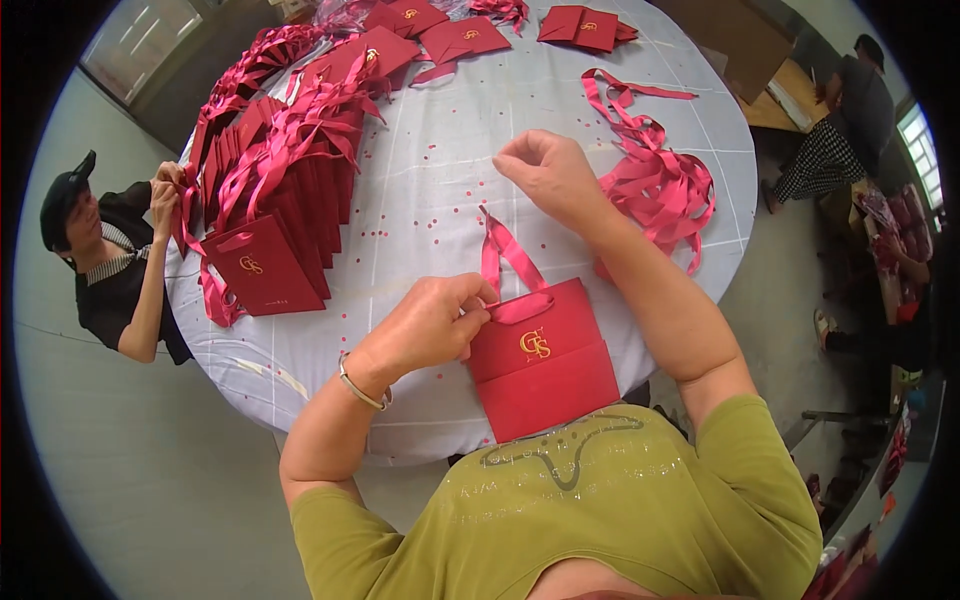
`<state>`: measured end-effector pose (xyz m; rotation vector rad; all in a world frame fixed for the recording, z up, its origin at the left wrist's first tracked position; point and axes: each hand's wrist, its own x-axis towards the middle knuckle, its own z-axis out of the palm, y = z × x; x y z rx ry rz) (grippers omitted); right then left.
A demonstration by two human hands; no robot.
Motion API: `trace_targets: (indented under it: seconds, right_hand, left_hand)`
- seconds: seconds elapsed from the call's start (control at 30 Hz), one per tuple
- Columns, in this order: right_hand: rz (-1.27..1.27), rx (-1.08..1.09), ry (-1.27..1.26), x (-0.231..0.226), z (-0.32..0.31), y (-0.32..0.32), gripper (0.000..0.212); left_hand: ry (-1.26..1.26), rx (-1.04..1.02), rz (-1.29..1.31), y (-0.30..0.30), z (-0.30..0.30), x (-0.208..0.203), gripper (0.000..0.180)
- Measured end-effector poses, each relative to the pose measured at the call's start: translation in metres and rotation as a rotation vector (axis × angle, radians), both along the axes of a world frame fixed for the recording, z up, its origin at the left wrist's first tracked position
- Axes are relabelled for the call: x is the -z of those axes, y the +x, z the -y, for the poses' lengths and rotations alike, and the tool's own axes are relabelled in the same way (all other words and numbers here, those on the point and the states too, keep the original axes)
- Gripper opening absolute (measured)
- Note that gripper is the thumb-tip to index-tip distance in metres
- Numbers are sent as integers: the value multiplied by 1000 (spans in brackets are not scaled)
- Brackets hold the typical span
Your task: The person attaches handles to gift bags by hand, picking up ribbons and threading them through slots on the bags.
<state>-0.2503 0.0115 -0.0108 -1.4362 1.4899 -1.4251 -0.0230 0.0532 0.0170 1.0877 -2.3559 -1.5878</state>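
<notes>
A red paper gift bag (545, 375) with a gold emblem lies flat at the table's near edge, against my green shirt. At its upper left corner my left hand (430, 318) is closed, thumb and fingers pinching the edge by the ribbon. A pink ribbon (515, 262) rises from the bag's top and lies on the cloth beyond it. My right hand (550, 175) hovers beyond the bag, thumb and fingertips together in a pinch. Whatever they hold, if anything, is too small to make out.
Loose pink ribbons (665, 190) lie in a heap to the right. A long row of red bags (300, 210) with ribbon handles stands at left. Flat red bags (580, 28) lie at the back. Across the left edge, a co-worker's hands (165, 195) handle ribbon. Small red dots litter the white tablecloth (420, 160).
</notes>
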Motion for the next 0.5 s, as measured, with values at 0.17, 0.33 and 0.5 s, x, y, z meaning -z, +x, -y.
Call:
trace_targets:
  seconds: [0.17,0.33,0.5]
  right_hand:
    - [-256,-221,115,-3,-11,6,23]
    - [-729,-341,302,-17,-24,12,24]
    - [-480,-547,314,-34,-34,9,25]
  left_hand:
    - [6,-5,33,-1,0,-1,11]
    - [26,-37,20,-4,-2,-6,11]
    - [78,-74,26,-3,1,-2,13]
